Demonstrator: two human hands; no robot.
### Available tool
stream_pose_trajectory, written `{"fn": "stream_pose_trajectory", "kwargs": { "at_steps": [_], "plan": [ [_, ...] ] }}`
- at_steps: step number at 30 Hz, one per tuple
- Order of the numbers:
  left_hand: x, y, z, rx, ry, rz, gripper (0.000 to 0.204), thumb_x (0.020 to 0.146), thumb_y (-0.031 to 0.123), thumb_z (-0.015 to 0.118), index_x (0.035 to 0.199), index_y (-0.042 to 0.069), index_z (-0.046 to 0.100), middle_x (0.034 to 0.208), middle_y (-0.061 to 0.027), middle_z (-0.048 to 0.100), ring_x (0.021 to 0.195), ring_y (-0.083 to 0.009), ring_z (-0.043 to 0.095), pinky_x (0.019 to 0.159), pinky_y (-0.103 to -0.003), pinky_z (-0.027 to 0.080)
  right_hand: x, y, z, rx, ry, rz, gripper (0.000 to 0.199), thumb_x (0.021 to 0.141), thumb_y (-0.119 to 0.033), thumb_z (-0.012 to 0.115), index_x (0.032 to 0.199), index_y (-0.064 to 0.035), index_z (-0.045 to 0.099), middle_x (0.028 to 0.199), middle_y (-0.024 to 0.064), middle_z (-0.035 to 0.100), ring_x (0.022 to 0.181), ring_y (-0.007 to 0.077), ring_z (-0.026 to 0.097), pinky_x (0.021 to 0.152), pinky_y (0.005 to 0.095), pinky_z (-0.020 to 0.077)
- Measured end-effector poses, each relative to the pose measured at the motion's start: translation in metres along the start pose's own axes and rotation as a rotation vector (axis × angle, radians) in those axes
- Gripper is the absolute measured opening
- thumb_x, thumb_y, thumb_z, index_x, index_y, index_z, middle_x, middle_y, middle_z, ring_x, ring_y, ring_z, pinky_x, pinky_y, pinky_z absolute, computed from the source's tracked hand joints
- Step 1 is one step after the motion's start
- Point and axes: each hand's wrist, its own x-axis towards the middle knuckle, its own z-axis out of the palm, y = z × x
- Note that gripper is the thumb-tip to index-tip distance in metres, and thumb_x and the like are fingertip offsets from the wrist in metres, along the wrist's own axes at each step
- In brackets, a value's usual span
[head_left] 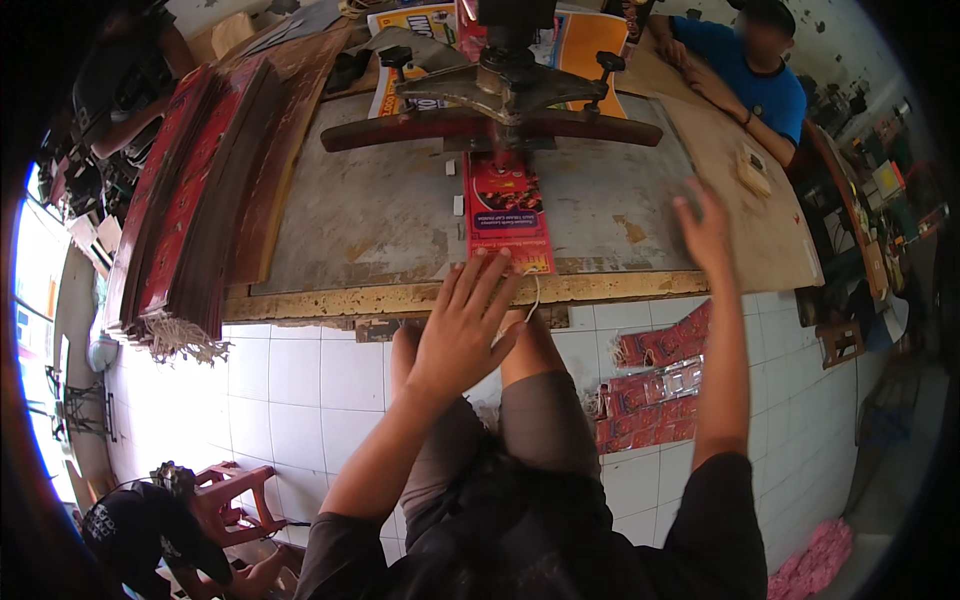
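A red printed paper strip or bag [510,212] lies on the grey metal worktop [350,215], its far end under the press. Fingers stretched out and apart, my left hand [466,318] rests its fingertips on the strip's near end at the table edge. A white cord [534,296] hangs beside those fingers. My right hand [706,232] is over the right part of the worktop, open and a little blurred, with nothing visible in it. The dark metal press [500,100], with a long crossbar, stands over the strip's far end.
Stacks of red printed pieces [190,200] with cords stand at the left. More red pieces [655,390] lie on the tiled floor at right. One person in blue [760,80] sits far right; another [150,530] bends near a red stool [240,500].
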Motion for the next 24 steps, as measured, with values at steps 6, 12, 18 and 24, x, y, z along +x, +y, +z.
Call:
{"fn": "stream_pose_trajectory", "kwargs": {
  "at_steps": [6, 12, 18, 24],
  "plan": [
    [0.005, 0.035, 0.018, 0.0, 0.001, -0.131, 0.084, 0.093, 0.046, 0.08, 0.162, 0.006, 0.053, 0.174, -0.0223, 0.039, 0.162, -0.0469, 0.034, 0.13, -0.062, 0.03, 0.046, 0.179, -0.084, -0.662, 0.236, 0.075, 0.062, 0.109, -0.031, 0.068, 0.164, -0.0075, 0.05, 0.168, 0.0218, 0.05, 0.152, 0.0454, 0.049, 0.126, 0.0523, 0.0414],
    [0.007, 0.041, 0.025, 0.027, -0.008, -0.165, 0.089, 0.089, 0.045, 0.083, 0.163, 0.006, 0.051, 0.174, -0.0249, 0.038, 0.161, -0.0509, 0.033, 0.132, -0.063, 0.028, 0.057, 0.217, -0.081, -0.661, 0.158, 0.113, 0.06, 0.112, -0.032, 0.063, 0.168, -0.0173, 0.047, 0.168, 0.0173, 0.049, 0.156, 0.0407, 0.044, 0.127, 0.0549, 0.0397],
    [0.01, 0.042, 0.023, 0.003, 0.011, -0.18, 0.089, 0.086, 0.044, 0.086, 0.16, 0.006, 0.054, 0.174, -0.0246, 0.038, 0.162, -0.0491, 0.032, 0.133, -0.062, 0.026, 0.077, 0.224, -0.082, -0.608, 0.183, -0.065, 0.052, 0.112, -0.021, 0.063, 0.162, -0.0159, 0.053, 0.161, 0.0173, 0.057, 0.147, 0.0442, 0.054, 0.121, 0.0535, 0.0456],
    [0.011, 0.041, 0.023, -0.001, 0.027, -0.185, 0.086, 0.085, 0.04, 0.086, 0.157, 0.006, 0.055, 0.173, -0.0243, 0.038, 0.163, -0.0472, 0.031, 0.134, -0.062, 0.025, 0.078, 0.197, -0.088, -0.401, 0.093, 0.009, 0.048, 0.108, -0.003, 0.063, 0.155, -0.0094, 0.057, 0.153, 0.0215, 0.062, 0.143, 0.0434, 0.058, 0.116, 0.0494, 0.0492]
  ]
}}
